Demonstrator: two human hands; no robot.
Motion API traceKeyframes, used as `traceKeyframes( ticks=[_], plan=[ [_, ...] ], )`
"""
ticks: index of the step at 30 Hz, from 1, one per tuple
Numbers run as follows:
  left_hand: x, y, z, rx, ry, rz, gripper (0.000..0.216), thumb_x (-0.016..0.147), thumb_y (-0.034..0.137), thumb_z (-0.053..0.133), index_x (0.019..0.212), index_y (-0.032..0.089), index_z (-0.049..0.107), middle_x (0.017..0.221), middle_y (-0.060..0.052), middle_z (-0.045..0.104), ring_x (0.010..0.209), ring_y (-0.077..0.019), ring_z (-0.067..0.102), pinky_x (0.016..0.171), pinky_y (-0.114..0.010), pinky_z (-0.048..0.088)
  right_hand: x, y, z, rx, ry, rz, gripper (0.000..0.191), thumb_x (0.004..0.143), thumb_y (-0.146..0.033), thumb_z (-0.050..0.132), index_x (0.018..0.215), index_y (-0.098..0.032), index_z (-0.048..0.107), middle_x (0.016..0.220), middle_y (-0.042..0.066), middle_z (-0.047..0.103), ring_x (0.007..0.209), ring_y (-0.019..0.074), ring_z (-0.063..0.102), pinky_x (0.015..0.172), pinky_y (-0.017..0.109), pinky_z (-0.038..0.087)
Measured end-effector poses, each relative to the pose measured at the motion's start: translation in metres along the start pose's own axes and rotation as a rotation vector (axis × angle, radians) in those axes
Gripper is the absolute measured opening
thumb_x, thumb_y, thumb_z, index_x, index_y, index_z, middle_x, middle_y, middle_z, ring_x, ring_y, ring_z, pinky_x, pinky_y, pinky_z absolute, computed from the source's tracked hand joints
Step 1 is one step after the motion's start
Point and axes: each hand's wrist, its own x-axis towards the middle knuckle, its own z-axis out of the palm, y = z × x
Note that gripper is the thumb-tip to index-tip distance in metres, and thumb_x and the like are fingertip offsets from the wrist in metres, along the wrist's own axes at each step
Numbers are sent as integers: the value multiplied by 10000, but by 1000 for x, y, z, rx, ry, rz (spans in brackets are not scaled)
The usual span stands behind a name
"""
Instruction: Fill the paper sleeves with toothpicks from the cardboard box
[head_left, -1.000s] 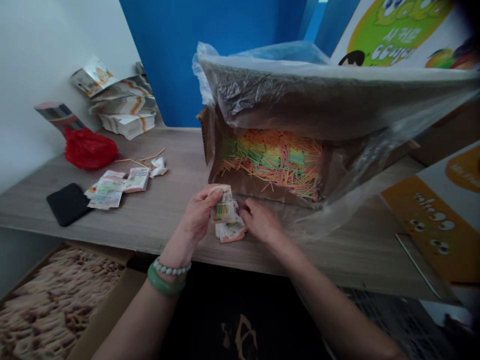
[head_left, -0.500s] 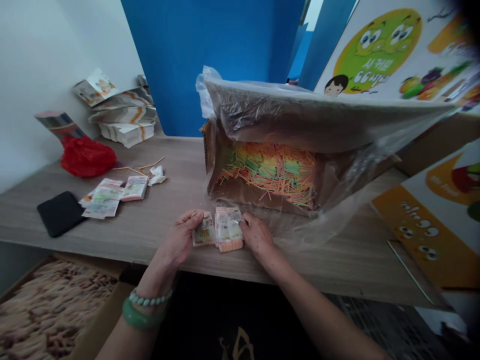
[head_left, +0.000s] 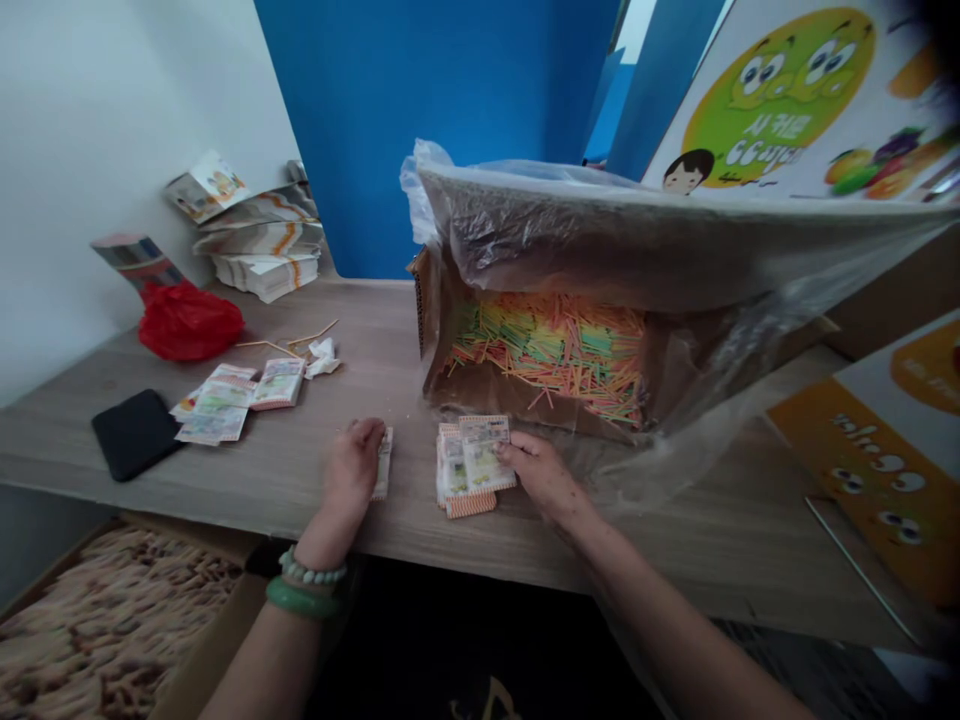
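My right hand (head_left: 544,475) pinches a small printed clear packet (head_left: 486,460) by its right edge, thumb on top. This packet lies tilted over a small stack of similar packets (head_left: 466,505) with orange-striped ends, near the table's front edge. To the left, my left hand (head_left: 352,465) has its fingers closed at another packet (head_left: 383,470); most of that packet is hidden behind the hand. Just behind the packets stands an open cardboard box lined with clear plastic (head_left: 510,385), holding many short thin coloured sticks (head_left: 555,340).
On the left of the table (head_left: 405,540) lie more packets (head_left: 217,405), a black flat object (head_left: 135,435), a red plastic bag (head_left: 191,322) and crumpled tissue (head_left: 322,357). Stacked folded cartons (head_left: 262,250) stand behind. Printed boxes (head_left: 892,450) flank the right; a carton (head_left: 97,620) sits below left.
My left hand has drawn away leftward and turned over its packet, widening the gap between the packets. My right hand has shifted the top packet askew on its stack. The view has moved slightly.
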Motion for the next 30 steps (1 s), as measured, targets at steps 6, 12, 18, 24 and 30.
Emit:
traceKeyframes(
  ticks=[6, 12, 18, 24, 30],
  plan=[
    [-1, 11, -8, -371, -180, -191, 470, 659, 407, 748, 1071, 184, 723, 649, 33, 574, 566, -119, 475, 553, -244, 361, 10, -9, 0, 191, -84, 73, 229, 694, -363, 660, 817, -179, 721, 768, 35, 732, 666, 165, 620, 658, 299, 484],
    [11, 4, -19, -40, -22, 27, 351, 692, 325, 713, 1024, 217, 751, 766, -23, 661, 711, -195, 580, 659, -304, 443, 20, -12, -5, 203, -101, 92, 237, 679, -379, 703, 803, -178, 731, 786, 44, 749, 677, 167, 629, 660, 299, 480],
    [-11, 46, 20, -315, -214, -87, 254, 717, 387, 758, 901, 213, 774, 876, -80, 744, 837, -250, 652, 753, -345, 501, 23, -26, 19, 244, -207, 18, 209, 769, -365, 644, 876, -204, 722, 810, 27, 732, 716, 163, 634, 685, 297, 493],
    [-13, 52, 53, -734, -209, -422, 281, 556, 307, 869, 774, 167, 758, 720, -20, 739, 616, -143, 629, 617, -260, 509, 80, -51, 19, -314, -375, -248, 144, 794, -221, 595, 672, -216, 673, 642, -20, 631, 637, 135, 561, 622, 256, 432],
    [-24, 42, 47, -700, -344, -458, 231, 697, 341, 807, 861, 182, 768, 773, -32, 754, 689, -177, 672, 666, -287, 527, 196, -80, 23, -742, 198, -330, 171, 808, -114, 589, 872, -190, 728, 983, 148, 725, 1036, 307, 638, 925, 403, 444]
  ],
)
